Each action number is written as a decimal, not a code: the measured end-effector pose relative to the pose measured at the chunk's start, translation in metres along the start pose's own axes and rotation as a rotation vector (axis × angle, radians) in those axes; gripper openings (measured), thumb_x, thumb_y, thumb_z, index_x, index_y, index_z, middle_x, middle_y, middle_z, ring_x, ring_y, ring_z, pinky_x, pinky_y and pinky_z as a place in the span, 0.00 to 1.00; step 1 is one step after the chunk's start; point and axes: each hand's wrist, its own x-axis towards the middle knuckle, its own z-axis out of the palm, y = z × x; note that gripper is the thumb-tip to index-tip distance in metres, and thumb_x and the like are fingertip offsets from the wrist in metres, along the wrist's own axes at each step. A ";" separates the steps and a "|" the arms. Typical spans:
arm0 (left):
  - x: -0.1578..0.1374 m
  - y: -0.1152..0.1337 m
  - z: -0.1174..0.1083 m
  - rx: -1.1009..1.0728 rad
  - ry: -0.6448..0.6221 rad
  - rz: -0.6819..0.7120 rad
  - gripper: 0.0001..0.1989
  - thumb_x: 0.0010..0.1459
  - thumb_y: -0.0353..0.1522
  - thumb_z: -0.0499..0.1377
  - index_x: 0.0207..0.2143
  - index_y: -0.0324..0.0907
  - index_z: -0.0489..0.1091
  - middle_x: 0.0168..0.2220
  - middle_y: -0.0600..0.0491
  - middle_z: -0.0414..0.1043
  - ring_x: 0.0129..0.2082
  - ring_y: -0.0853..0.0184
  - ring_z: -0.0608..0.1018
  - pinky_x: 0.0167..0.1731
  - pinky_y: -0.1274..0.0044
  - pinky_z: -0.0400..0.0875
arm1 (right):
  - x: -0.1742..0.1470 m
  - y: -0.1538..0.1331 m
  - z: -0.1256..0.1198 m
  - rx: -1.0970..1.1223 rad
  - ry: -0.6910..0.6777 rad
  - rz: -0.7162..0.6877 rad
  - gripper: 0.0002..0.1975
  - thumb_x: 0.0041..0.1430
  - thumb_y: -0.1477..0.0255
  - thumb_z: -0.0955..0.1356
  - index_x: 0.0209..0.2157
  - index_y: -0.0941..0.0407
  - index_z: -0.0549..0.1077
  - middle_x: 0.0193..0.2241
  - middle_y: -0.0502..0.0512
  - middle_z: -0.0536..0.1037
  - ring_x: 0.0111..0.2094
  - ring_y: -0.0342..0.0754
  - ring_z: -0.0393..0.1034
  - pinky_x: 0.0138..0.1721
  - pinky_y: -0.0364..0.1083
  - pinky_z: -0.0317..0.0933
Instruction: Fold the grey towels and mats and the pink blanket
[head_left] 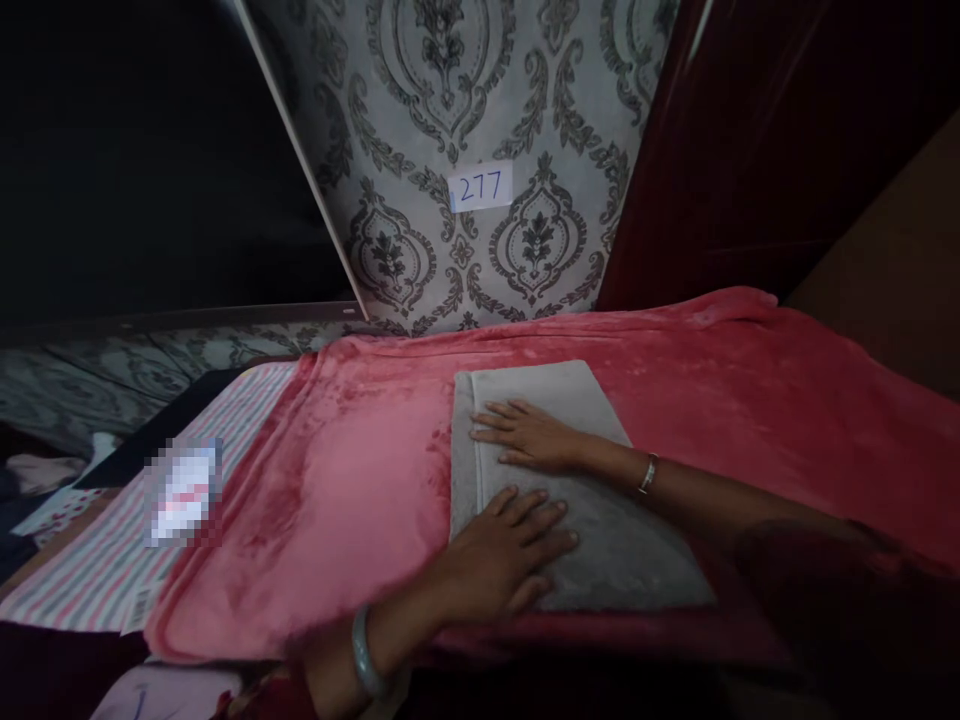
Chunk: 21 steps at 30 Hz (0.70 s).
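A grey plush cloth (615, 560), folded into a flat panel, lies on a pink-red plush blanket (360, 460). My left hand (506, 550) rests on the near part of the grey cloth with its fingers spread, a bangle on that wrist. Farther up, my right hand (529, 437) lies flat across the same cloth, fingers apart and pointing left over a seam near its left edge. A thin bracelet circles the right wrist. Neither hand grips anything.
A striped cloth (247, 410) sticks out beneath the blanket on the left, with a blurred-out patch on it. Behind stand a large dark screen (150, 150), a patterned wall with a paper label "277" (481, 187), and a dark red glossy panel (720, 150).
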 end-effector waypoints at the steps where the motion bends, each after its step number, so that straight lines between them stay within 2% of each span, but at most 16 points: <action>1: -0.001 0.000 0.000 -0.002 0.003 0.005 0.30 0.68 0.40 0.51 0.71 0.51 0.51 0.73 0.51 0.47 0.72 0.55 0.50 0.69 0.55 0.47 | 0.008 0.009 -0.005 -0.012 -0.007 0.022 0.31 0.71 0.54 0.59 0.70 0.48 0.55 0.72 0.56 0.47 0.72 0.58 0.35 0.68 0.66 0.33; 5: -0.002 0.000 0.000 0.014 0.027 0.020 0.32 0.67 0.39 0.53 0.71 0.51 0.49 0.73 0.53 0.46 0.73 0.55 0.49 0.69 0.54 0.49 | 0.043 0.047 -0.016 -0.026 -0.008 0.144 0.33 0.71 0.52 0.56 0.72 0.49 0.50 0.72 0.56 0.44 0.72 0.59 0.35 0.68 0.66 0.34; 11: -0.004 0.000 0.001 0.022 0.025 0.001 0.32 0.67 0.39 0.53 0.71 0.52 0.50 0.74 0.54 0.43 0.73 0.55 0.45 0.69 0.53 0.47 | 0.075 0.082 -0.014 -0.013 -0.010 0.297 0.33 0.72 0.53 0.53 0.72 0.51 0.49 0.72 0.57 0.49 0.72 0.58 0.39 0.69 0.63 0.37; 16: -0.003 -0.001 0.003 0.008 0.017 -0.003 0.31 0.68 0.39 0.52 0.71 0.52 0.50 0.74 0.53 0.43 0.73 0.55 0.46 0.69 0.53 0.46 | 0.082 0.083 -0.017 -0.008 -0.002 0.350 0.31 0.73 0.56 0.51 0.72 0.52 0.52 0.72 0.57 0.50 0.72 0.57 0.40 0.69 0.62 0.36; 19: -0.002 -0.002 0.003 0.000 0.018 0.004 0.31 0.67 0.39 0.53 0.71 0.52 0.51 0.73 0.52 0.45 0.73 0.54 0.47 0.69 0.53 0.47 | 0.079 0.073 -0.029 -0.012 0.018 0.422 0.31 0.72 0.56 0.54 0.72 0.51 0.51 0.72 0.58 0.47 0.72 0.59 0.37 0.68 0.65 0.36; 21: -0.002 -0.004 0.001 -0.009 0.017 -0.001 0.31 0.67 0.39 0.53 0.70 0.52 0.52 0.73 0.52 0.46 0.73 0.55 0.48 0.69 0.53 0.46 | 0.065 0.062 -0.040 -0.004 0.077 0.420 0.32 0.72 0.57 0.56 0.72 0.51 0.49 0.73 0.58 0.44 0.72 0.59 0.35 0.68 0.66 0.36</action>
